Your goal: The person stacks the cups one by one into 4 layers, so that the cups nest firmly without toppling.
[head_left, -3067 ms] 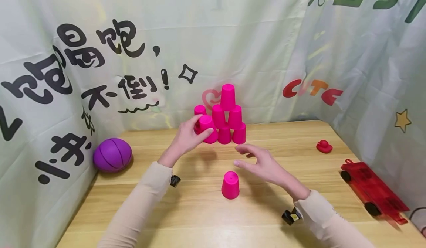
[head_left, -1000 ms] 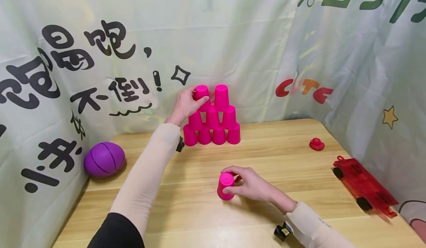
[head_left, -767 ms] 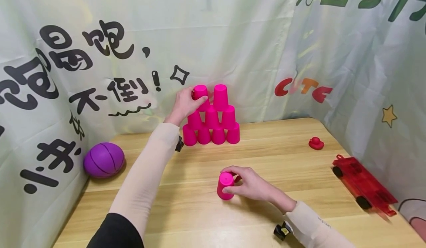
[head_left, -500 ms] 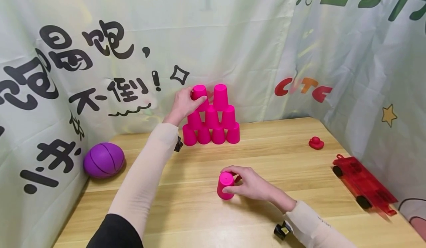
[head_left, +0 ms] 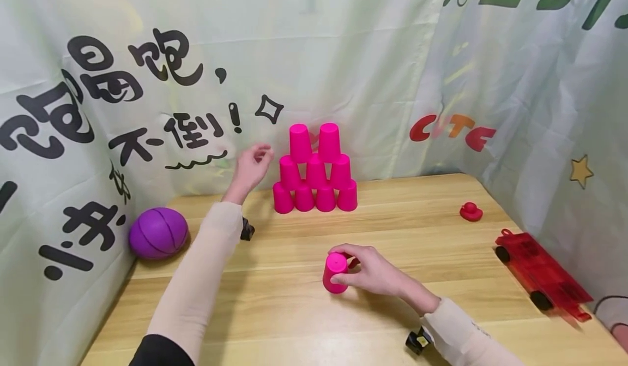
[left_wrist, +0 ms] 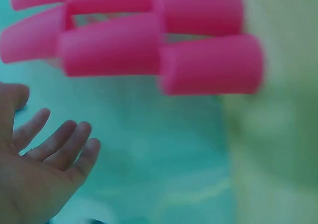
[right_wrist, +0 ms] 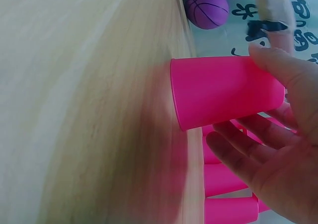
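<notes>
My left hand (head_left: 251,168) is in the air to the left of a stack of upside-down pink cups (head_left: 316,172), a gap between them. Its fingers are loosely bent and hold nothing; in the left wrist view the palm (left_wrist: 37,182) faces up past the cups. The stack has two cups on top, three in the middle and several along the bottom. Nearer the front, my right hand (head_left: 380,273) grips a single upside-down pink cup (head_left: 334,280) between thumb and fingers. In the right wrist view this cup (right_wrist: 223,90) has its rim close over the wooden tabletop.
A purple ball (head_left: 158,233) sits at the table's left edge. On the right are a small red hat-shaped object (head_left: 471,211) and a red toy car (head_left: 542,276). Printed cloth (head_left: 363,71) hangs behind the table (head_left: 407,219) and along both sides.
My left hand brought a cup to the top row at left, let go of it and drew back to the left. My right hand came down and took hold of the front cup.
</notes>
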A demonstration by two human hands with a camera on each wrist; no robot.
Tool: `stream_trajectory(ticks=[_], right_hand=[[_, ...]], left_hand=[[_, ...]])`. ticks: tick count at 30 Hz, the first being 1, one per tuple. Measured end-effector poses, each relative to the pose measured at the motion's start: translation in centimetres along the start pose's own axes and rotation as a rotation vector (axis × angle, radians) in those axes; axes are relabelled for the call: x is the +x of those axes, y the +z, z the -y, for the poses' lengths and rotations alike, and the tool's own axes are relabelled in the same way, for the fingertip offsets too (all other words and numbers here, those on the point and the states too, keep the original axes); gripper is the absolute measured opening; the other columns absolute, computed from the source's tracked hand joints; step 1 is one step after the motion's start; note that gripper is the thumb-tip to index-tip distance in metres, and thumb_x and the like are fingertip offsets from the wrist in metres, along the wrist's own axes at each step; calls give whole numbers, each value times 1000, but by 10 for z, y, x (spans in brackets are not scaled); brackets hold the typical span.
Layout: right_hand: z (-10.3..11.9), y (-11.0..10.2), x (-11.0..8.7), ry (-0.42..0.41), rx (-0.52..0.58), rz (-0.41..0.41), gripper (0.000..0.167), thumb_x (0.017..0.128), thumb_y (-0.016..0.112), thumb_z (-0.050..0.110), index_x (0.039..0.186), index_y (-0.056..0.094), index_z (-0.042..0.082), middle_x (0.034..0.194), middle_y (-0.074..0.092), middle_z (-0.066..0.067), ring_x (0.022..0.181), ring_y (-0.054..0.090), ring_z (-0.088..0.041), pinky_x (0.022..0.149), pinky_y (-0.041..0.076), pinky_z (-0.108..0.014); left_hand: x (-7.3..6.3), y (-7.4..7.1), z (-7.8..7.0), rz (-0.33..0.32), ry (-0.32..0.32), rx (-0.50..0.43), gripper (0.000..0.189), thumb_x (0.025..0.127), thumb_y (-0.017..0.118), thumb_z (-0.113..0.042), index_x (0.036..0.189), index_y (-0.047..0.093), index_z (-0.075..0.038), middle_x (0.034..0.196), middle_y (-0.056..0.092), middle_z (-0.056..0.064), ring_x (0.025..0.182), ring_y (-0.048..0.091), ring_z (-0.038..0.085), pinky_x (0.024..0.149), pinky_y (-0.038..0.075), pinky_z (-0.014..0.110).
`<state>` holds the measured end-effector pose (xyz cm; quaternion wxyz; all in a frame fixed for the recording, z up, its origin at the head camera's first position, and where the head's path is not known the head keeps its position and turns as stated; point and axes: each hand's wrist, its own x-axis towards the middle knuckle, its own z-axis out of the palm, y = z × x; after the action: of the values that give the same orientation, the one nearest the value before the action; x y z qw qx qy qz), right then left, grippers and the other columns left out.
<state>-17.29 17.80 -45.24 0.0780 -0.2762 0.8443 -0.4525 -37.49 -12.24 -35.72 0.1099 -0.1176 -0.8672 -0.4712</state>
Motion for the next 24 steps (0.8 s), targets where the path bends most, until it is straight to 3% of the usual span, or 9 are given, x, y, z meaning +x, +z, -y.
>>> stream_trajectory(ticks=[4, 9, 18, 24], right_hand=[[-1, -1, 0, 2, 2, 3, 45, 92, 83, 34, 130, 68, 17, 113, 74, 7, 102, 68, -10, 90, 63, -41], [-1, 0, 0, -12, 4, 5, 45, 92, 83, 34, 131, 67, 16, 113, 74, 7, 103, 67, -10, 90, 63, -44], [-2, 1, 0, -8, -3, -1, 47, 92, 83, 36, 131, 67, 17, 113, 74, 7, 103, 67, -10, 91, 63, -44], [-4, 3, -1, -3, -9, 15, 47, 92, 84, 34, 132, 65, 17, 113, 73, 8, 100, 67, -9, 90, 63, -41]], left_hand=[[-14, 10, 30, 89, -86, 25, 44, 107, 61, -30, 143, 61, -6, 137, 69, 22, 127, 65, 39, 105, 55, 53], [-26, 22, 54, 137, -102, 36, 45, 105, 63, -30, 143, 62, -5, 137, 68, 24, 126, 65, 41, 106, 55, 52], [-33, 35, 71, 151, -63, 23, 43, 104, 65, -25, 141, 63, -3, 136, 69, 24, 121, 69, 42, 105, 56, 52], [-37, 40, 71, 131, -99, -34, 43, 105, 66, -24, 143, 62, -4, 135, 69, 25, 119, 69, 42, 102, 58, 51]])
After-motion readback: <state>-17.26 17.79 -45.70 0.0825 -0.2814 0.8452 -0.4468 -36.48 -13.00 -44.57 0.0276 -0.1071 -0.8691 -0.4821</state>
